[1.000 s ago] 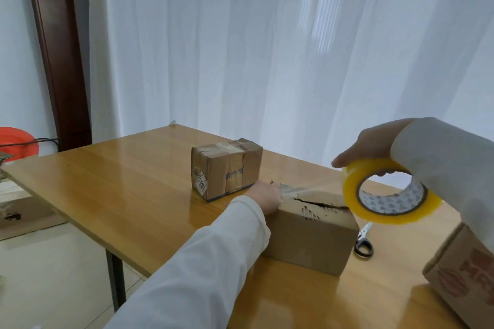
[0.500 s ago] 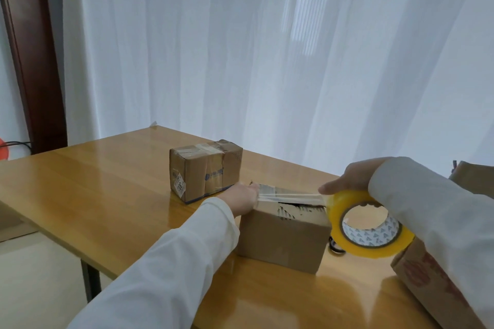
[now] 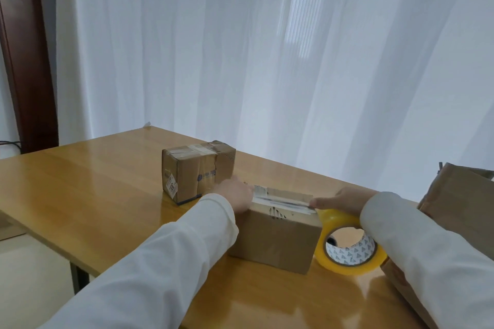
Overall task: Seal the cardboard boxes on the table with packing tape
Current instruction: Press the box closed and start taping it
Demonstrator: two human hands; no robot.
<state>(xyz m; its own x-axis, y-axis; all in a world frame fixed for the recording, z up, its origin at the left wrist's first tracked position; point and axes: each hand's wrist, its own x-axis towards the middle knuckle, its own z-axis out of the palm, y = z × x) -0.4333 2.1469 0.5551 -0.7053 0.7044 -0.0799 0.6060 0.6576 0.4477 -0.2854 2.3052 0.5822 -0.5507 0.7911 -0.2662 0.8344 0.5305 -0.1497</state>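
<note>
Cardboard box (image 3: 275, 240) being taped on wooden table (image 3: 93, 195).
Left hand (image 3: 235, 195) apparently presses tape end down; right hand (image 3: 342, 199) grips yellow tape roll (image 3: 347, 243).

sheer white curtains (image 3: 267, 56) hung in long folds behind a glossy wooden table (image 3: 88, 189), daylight showing through them. a dark brown wooden frame (image 3: 26, 61) stood at the far left beside the curtains, a black cable (image 3: 9, 143) trailing at its foot, above pale flooring (image 3: 32, 280).
</note>
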